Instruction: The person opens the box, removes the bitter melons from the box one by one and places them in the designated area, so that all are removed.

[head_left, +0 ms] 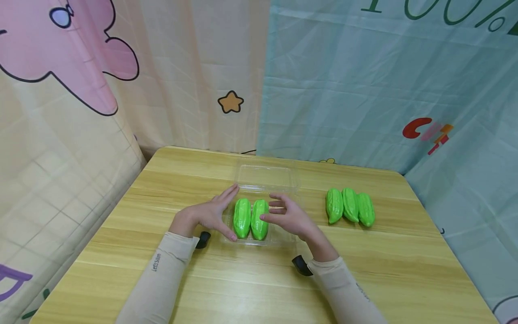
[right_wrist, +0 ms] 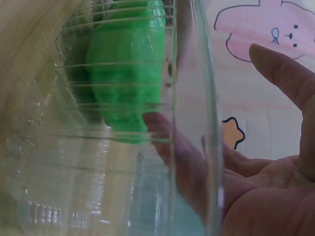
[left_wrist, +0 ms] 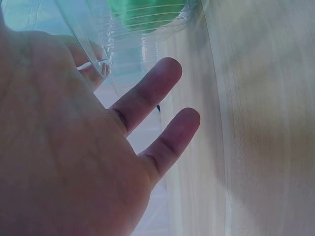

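Observation:
A clear plastic clamshell box (head_left: 281, 231) lies unfolded on the table, its lid (head_left: 267, 176) on the far side. Inside, two bright green, bumpy bitter melons, one on the left (head_left: 242, 219) and one beside it (head_left: 259, 226), lie side by side in the left part. My left hand (head_left: 208, 214) spreads at the box's left edge, thumb by the front corner and fingers toward the back; contact is unclear. Over the box's right part hovers my right hand (head_left: 290, 219), fingers loosely extended, thumb tip near the second melon (right_wrist: 128, 69). No grip on it shows.
Three more green bitter melons (head_left: 350, 205) lie in a row on the wooden table (head_left: 243, 288), right of the box. Printed curtains (head_left: 194, 81) hang behind the table and at both sides.

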`<action>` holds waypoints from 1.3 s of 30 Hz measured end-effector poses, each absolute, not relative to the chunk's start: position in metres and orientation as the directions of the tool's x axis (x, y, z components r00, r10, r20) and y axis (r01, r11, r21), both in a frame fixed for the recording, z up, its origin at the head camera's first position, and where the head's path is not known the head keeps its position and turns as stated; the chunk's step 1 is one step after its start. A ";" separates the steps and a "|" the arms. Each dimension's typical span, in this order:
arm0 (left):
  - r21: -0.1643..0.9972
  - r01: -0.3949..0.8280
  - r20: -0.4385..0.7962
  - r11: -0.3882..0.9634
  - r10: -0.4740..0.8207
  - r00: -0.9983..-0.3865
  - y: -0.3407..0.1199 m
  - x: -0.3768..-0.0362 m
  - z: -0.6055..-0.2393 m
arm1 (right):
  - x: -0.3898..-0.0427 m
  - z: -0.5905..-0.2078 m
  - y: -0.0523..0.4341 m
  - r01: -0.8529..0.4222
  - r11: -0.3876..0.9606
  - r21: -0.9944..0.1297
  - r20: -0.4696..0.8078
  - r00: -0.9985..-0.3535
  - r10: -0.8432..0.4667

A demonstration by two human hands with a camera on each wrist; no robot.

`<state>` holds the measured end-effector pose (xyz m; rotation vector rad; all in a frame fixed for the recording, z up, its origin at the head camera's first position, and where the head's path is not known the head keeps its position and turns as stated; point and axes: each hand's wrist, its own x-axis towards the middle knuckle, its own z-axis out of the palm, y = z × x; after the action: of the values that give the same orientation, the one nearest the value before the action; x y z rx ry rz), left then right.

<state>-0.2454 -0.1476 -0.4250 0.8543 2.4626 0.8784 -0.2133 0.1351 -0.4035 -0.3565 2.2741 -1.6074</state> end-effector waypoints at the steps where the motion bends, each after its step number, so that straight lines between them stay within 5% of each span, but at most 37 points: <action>1: 0.666 0.417 -0.147 0.618 0.658 -0.739 -0.147 -0.245 -0.425 | -0.213 -0.405 0.134 -0.006 0.338 -0.941 -0.135 -0.910 -0.393; 39: 0.658 0.405 -0.167 0.635 0.647 -0.744 -0.146 -0.244 -0.422 | -0.214 -0.428 0.121 -0.107 0.605 -0.789 -0.131 -0.933 -0.336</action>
<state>-0.2439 -0.1464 -0.4223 0.8337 2.4699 0.8561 -0.2143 0.1207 -0.4277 -0.3625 2.5682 -1.2360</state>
